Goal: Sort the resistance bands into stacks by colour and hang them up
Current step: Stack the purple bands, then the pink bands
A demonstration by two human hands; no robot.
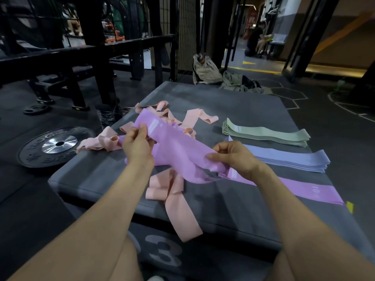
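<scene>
- A weight plate [53, 146] lies on the floor left of the grey pad [223, 199]
- Loose pink bands [174, 191] sprawl over the pad's left half
- The left hand [136, 147] pinches one end of a bunch of purple bands [178, 151], held above the pad
- The right hand [233, 157] grips the other end
- Green stack [265, 132], blue stack [294, 159] and a flat purple band [312, 191] lie at right

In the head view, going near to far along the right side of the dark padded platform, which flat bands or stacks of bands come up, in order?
Flat purple band → stack of lavender-blue bands → stack of sage-green bands, all on the dark padded platform.
</scene>
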